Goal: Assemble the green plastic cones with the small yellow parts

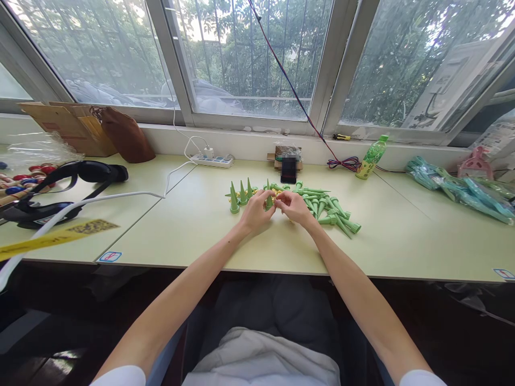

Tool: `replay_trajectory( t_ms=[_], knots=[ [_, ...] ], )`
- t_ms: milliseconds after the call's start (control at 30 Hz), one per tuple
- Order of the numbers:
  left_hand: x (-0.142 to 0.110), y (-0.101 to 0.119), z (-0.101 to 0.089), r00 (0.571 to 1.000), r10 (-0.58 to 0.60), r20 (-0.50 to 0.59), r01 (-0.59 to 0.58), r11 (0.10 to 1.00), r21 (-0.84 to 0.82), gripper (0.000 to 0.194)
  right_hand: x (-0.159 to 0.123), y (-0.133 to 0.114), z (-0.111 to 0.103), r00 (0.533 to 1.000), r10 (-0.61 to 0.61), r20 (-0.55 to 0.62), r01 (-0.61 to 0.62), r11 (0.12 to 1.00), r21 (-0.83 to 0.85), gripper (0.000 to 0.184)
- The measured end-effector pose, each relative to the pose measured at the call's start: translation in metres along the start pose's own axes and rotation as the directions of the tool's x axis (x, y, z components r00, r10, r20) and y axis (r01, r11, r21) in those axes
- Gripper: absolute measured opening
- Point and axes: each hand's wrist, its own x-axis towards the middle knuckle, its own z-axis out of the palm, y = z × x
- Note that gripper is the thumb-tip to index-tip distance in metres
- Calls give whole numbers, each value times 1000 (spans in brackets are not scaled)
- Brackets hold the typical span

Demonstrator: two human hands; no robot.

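Observation:
My left hand (pixel 256 213) is closed around a green plastic spike (pixel 269 199), which stands point up at the middle of the table. Close against it, my right hand (pixel 295 207) has its fingertips pinched together; what they hold is too small to make out. Several more green cone-shaped spikes (pixel 234 199) stand upright on their wide ends, left of my left hand. To the right of my right hand lies a loose pile of green spikes (pixel 322 206) with ribbed caps. Small yellow pieces (pixel 277 187) show behind my hands, partly hidden by them.
A dark phone-like object (pixel 288 169) stands against a small box behind the spikes. A green bottle (pixel 372 157) and bagged items (pixel 462 187) are at the right. A power strip (pixel 212 160), white cable (pixel 132 196) and black headset (pixel 76 187) occupy the left.

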Motion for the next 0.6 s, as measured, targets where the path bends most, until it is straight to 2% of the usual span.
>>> replay_trajectory(
  t_ms=[367, 600],
  knots=[
    [0, 0, 1, 1000, -3, 3, 3, 1000, -25, 23, -1, -2, -1, 1000, 6, 15, -5, 998, -69, 35],
    [0, 1, 0, 1000, -3, -2, 3, 1000, -9, 24, -1, -1, 0, 1000, 4, 13, -4, 1000, -7, 27]
  ],
)
